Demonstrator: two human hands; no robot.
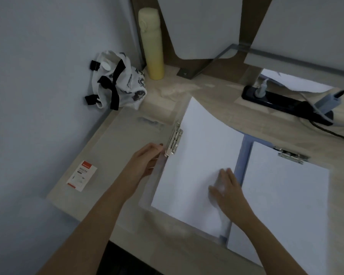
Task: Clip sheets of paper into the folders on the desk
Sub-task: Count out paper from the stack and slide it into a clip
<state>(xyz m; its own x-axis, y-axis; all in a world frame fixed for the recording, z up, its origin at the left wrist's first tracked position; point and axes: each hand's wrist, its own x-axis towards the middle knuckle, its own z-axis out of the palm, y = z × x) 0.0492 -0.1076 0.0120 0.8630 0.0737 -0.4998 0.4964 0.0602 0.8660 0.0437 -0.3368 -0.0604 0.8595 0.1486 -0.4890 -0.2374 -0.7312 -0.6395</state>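
Two bare hands work over a wooden desk (167,253) at its near edge. The right hand (229,192) lies flat, fingers spread, pressing on a white sheet of paper (197,155) and gripping nothing. That sheet sits in an open clear folder (147,197) at the desk's middle. The left hand (147,161), fingers curled, touches the folder's metal clip (174,140) along the sheet's left edge; whether it grips the clip cannot be told. Just right, a blue folder (244,155) holds a second sheet (286,195) under its own clip (291,155). A small printed packet (81,175) lies by the left edge. Farther back, a drawstring bag (119,84) and a yellow bottle (152,42) occupy the far left corner, a black power strip (284,105) the far right.
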